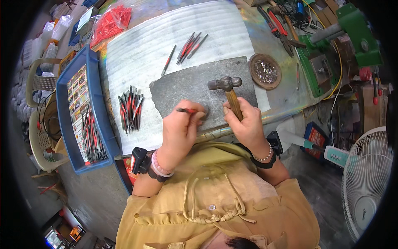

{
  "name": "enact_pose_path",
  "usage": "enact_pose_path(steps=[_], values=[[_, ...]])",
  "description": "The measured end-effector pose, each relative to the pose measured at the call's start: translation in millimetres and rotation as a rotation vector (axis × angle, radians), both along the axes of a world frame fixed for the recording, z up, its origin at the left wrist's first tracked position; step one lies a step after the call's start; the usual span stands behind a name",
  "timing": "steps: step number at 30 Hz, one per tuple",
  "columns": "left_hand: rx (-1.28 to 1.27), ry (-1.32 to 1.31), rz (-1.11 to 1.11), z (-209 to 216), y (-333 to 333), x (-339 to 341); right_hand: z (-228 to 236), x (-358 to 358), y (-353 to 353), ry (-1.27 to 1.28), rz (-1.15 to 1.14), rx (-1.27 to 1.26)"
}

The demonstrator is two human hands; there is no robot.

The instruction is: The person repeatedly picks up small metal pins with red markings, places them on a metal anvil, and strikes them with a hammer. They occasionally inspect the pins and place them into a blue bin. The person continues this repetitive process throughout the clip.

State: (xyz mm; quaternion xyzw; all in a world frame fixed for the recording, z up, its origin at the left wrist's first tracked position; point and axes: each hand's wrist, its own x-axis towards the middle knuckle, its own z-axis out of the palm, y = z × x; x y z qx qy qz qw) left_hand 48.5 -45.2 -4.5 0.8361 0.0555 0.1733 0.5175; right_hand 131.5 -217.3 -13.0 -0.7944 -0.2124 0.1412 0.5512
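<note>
My left hand (182,123) is closed around a slim red-and-black rod (187,111), over the near part of a grey stone slab (182,89). The rod's far end is hidden in my fingers. With my right hand (248,124) I grip the wooden handle of a ball-peen hammer (233,103). Its metal head is raised above the slab. Beyond the slab, several similar rods (191,47) lie loosely on a white foam sheet (141,50). A dense bundle of them (131,108) lies left of my left hand. At the slab's right, a round brown bowl (253,81) contains small silver pins.
A blue tray (108,137) with more rods stands at the left, near a bag of red pieces (112,23). On the right are red-handled cutters (278,31), a green vise (309,66) and a yellow cable (339,79). A white fan (367,178) stands beside me.
</note>
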Motion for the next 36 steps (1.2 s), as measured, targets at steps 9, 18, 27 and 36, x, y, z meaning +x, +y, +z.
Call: enact_pose_path(steps=[9,18,27,36], values=[[0.397,-0.001,-0.03,10,-9,-2,13,-9,-3,0.104,0.015,0.137],[0.371,-0.065,-0.026,8,-2,-1,94,-18,-24,-0.342,0.258,-0.043],[0.371,-0.083,-0.036,10,3,3,137,-13,-33,-0.556,0.392,-0.307],[-1.158,0.194,-0.067,18,21,-19,79,-27,-22,-0.037,0.13,0.013]])
